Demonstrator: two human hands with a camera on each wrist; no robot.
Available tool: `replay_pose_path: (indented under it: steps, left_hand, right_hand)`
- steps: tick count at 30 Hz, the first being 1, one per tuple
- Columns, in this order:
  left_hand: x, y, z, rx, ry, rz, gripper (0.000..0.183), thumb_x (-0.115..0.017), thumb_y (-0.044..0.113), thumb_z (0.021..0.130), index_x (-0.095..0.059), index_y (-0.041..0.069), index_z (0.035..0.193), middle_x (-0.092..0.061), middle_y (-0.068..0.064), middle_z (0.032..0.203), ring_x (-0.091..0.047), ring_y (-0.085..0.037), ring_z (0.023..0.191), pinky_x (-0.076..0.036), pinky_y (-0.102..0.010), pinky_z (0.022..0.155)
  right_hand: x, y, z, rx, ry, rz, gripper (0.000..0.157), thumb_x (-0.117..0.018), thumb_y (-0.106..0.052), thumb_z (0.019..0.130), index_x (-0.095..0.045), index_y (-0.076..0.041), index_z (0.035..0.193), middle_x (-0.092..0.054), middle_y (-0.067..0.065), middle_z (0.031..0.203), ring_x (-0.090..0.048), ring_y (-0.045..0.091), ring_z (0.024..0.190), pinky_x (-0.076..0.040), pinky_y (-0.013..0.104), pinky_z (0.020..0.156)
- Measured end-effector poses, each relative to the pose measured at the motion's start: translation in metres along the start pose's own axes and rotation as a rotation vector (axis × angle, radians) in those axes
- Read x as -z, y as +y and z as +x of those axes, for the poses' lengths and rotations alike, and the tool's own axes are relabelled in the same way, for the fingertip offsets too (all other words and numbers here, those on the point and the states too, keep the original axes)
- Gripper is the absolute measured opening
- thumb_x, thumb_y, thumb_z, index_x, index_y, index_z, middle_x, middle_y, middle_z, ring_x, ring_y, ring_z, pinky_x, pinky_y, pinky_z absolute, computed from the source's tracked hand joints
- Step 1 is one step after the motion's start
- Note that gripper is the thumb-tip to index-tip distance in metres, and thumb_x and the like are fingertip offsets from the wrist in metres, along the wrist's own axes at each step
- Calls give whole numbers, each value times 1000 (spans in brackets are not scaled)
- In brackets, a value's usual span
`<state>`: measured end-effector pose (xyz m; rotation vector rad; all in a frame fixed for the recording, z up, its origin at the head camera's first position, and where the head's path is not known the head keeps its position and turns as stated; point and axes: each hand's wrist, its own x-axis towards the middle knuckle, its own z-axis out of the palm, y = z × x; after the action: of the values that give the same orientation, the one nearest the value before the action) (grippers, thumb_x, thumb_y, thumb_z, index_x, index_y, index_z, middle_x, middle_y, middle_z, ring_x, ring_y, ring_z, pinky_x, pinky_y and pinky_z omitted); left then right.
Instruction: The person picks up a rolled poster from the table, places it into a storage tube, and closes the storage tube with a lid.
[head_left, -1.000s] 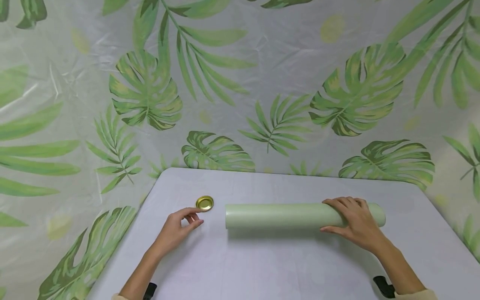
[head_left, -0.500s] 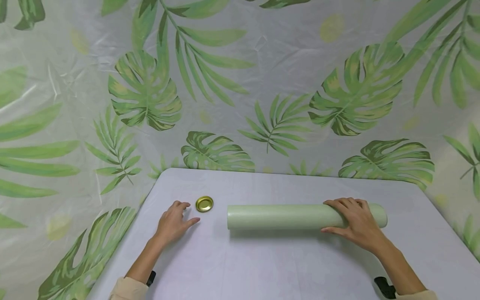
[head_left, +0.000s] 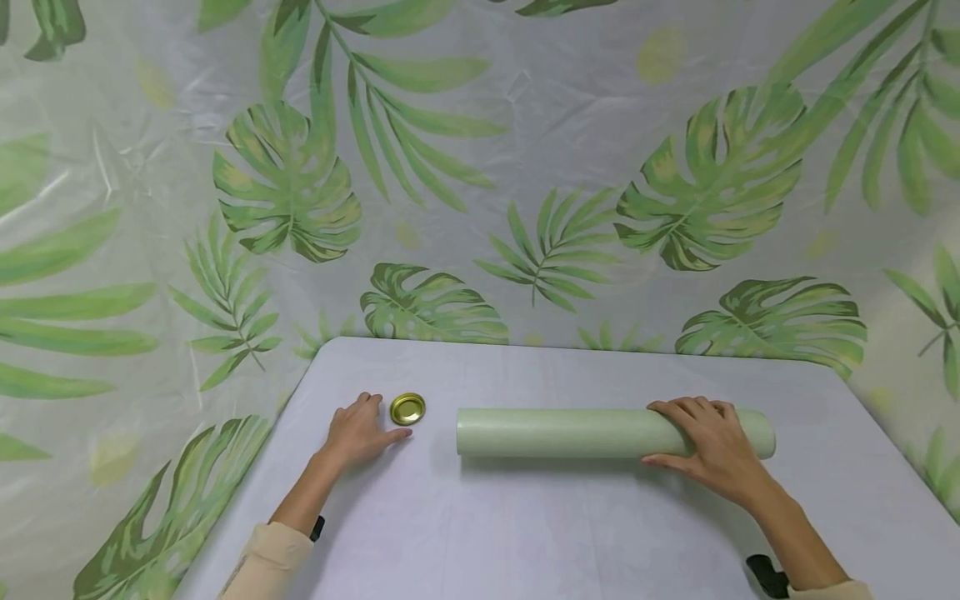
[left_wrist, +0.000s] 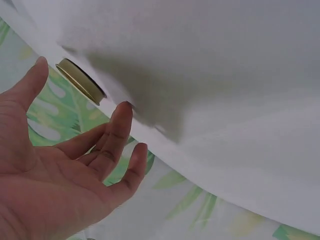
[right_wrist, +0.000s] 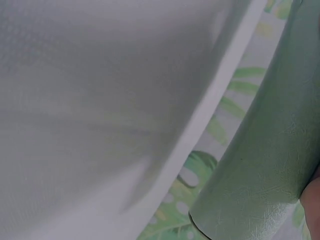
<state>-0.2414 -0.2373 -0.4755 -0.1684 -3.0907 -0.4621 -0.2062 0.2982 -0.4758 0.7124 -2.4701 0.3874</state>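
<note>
A small round gold lid [head_left: 408,409] lies on the white table, its raised rim facing up. Just left of it is my left hand [head_left: 356,433], thumb and fingers spread apart with nothing between them. In the left wrist view the lid [left_wrist: 80,81] shows edge-on beyond the gap between thumb and fingertips. To the right, a long pale green cylinder [head_left: 555,433] lies crosswise. My right hand [head_left: 708,446] grips it near its right end, fingers over the far side and thumb on the near side. In the right wrist view the cylinder [right_wrist: 265,150] covers the right part.
The white-covered table [head_left: 525,533] has rounded far corners. Behind and beside it hangs a shiny sheet [head_left: 570,125] printed with green leaves. A gap of bare table separates the lid from the cylinder's left end.
My left hand has drawn its fingertips off the lid's near edge, spread them, and shifted to the lid's left side. The cylinder and my right hand have barely moved.
</note>
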Motion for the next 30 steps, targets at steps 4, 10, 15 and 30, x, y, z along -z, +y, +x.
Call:
replay_pose_path:
  steps: [4, 10, 15, 30]
  left_hand:
    - [0, 4, 7, -20, 2, 27, 85, -82, 53, 83, -58, -12, 132, -64, -25, 119, -66, -42, 110, -49, -58, 93]
    - [-7, 6, 15, -32, 9, 46, 80, -82, 55, 82, -62, -8, 127, -63, -20, 109, -66, -36, 99, -48, -53, 86]
    - [-9, 8, 19, -34, 7, 28, 74, -80, 56, 84, -63, -4, 124, -61, -15, 102, -63, -30, 91, -47, -50, 82]
    - [-8, 9, 26, -20, -33, 45, 59, -79, 47, 88, -62, -3, 116, -58, -12, 99, -54, -22, 79, -41, -39, 72]
  right_hand:
    - [-1, -1, -1, -7, -3, -4, 79, -92, -54, 62, -67, -17, 127, -70, 5, 111, -62, 31, 107, -39, 58, 91]
    - [-3, -1, -2, -14, -8, -1, 78, -93, -53, 62, -67, -18, 127, -70, 5, 111, -63, 31, 107, -38, 58, 91]
    - [-3, -1, -2, -19, -14, -1, 79, -92, -54, 63, -67, -18, 128, -70, 5, 112, -63, 30, 107, -38, 57, 91]
    - [-6, -2, -3, -14, -8, -13, 78, -92, -55, 63, -67, -18, 126, -70, 5, 112, -63, 30, 107, -39, 58, 90]
